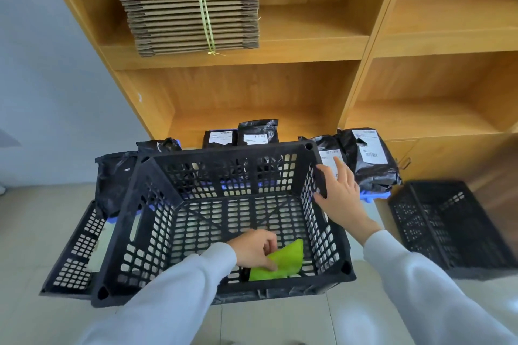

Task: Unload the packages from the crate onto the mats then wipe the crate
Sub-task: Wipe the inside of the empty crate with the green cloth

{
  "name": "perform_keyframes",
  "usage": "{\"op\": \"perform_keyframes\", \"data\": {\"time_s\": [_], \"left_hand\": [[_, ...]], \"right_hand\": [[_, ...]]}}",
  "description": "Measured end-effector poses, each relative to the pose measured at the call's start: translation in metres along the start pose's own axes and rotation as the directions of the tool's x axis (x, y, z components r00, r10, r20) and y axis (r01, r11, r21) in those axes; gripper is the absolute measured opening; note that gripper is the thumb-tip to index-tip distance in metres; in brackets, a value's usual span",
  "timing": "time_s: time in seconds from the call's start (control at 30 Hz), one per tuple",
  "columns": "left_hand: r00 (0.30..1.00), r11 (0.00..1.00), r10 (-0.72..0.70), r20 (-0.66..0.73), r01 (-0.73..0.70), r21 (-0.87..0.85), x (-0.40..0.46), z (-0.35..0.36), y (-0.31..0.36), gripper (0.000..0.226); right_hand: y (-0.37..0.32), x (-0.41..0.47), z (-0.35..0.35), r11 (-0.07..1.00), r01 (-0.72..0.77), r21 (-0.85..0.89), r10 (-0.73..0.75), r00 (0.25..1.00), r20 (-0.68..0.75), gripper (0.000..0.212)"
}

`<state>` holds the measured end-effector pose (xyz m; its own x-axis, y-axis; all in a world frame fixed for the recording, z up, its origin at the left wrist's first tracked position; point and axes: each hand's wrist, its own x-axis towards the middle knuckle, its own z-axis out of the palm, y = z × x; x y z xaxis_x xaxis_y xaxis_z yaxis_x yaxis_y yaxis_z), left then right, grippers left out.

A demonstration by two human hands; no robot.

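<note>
A black slatted plastic crate [134, 221] stands on the floor in front of me, with no packages inside. My left hand [256, 249] reaches into it near the front wall and grips a bright green cloth [283, 260] against the crate's bottom. My right hand [340, 190] holds the crate's right rim, thumb inside and fingers outside. Several black plastic packages with white labels [370, 157] lie behind the crate on blue mats [375, 194], at the foot of the shelves.
A second black crate [448, 221] stands to the right, and another [73, 258] is partly hidden on the left. Wooden shelving [280, 87] rises behind, with a tied stack of flattened cardboard [190, 5] on an upper shelf. The floor is pale tile.
</note>
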<state>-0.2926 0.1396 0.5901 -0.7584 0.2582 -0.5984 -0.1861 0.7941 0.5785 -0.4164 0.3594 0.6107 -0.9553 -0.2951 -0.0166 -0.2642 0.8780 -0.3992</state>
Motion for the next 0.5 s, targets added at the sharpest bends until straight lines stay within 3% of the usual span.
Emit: {"op": "perform_keyframes", "data": {"time_s": [0.17, 0.3, 0.5], "left_hand": [[0.986, 0.985, 0.074, 0.151, -0.096, 0.145, 0.024, 0.012, -0.003, 0.039], [0.974, 0.957, 0.115, 0.194, -0.161, 0.24, 0.047, 0.023, -0.006, 0.041], [0.963, 0.921, 0.109, 0.246, -0.191, 0.339, 0.079, 0.052, -0.018, 0.033]], "right_hand": [[0.009, 0.001, 0.016, 0.979, -0.111, 0.173, 0.082, 0.982, 0.168, 0.096], [0.002, 0.004, 0.019, 0.924, -0.2, 0.327, 0.161, 0.977, 0.143, 0.094], [0.004, 0.004, 0.023, 0.918, -0.225, 0.326, 0.201, 0.974, 0.106, 0.087]]}}
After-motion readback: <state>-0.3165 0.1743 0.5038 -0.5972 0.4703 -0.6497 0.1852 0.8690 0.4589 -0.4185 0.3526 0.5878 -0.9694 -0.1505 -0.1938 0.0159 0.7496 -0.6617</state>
